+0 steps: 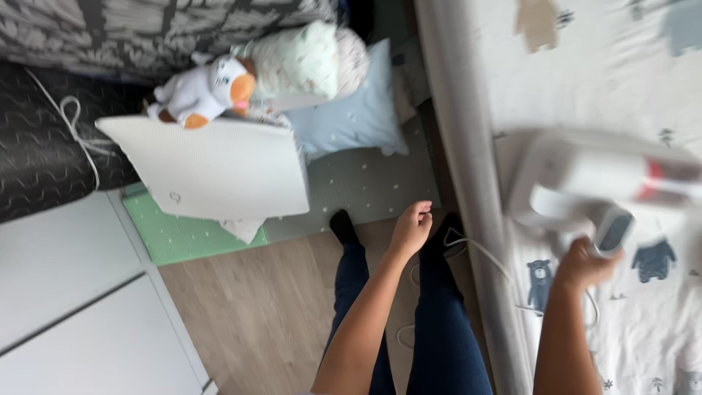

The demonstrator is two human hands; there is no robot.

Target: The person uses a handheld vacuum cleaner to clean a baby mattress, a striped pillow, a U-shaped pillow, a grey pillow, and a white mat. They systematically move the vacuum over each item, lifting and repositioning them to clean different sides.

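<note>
Right now the fingers of the right hand point(581, 263) are wrapped around the handle of a white handheld vacuum point(599, 179), which is blurred and lies over the bed sheet point(621, 66), a pale sheet printed with small bears. A thin white cord point(482, 252) runs from near the vacuum down past the grey edge of the bed point(457, 132) toward the floor. The left hand point(411, 228) holds nothing; its fingers are curled into a loose fist above the wooden floor point(256, 314), between the bed and the person's legs in dark blue trousers point(439, 336), with black socks showing at the feet. Further out on the floor lies a grey dotted mat point(365, 183) and beside it a green mat point(175, 238). A white flat cushion point(212, 168) rests over the mats, with a white and orange plush toy point(201, 91) sitting on its upper edge. Beside the toy lie a pale patterned pillow point(296, 62) and a light blue pillow point(358, 113). At the far left a white cabinet top point(73, 292) meets a dark patterned fabric point(44, 161)
</note>
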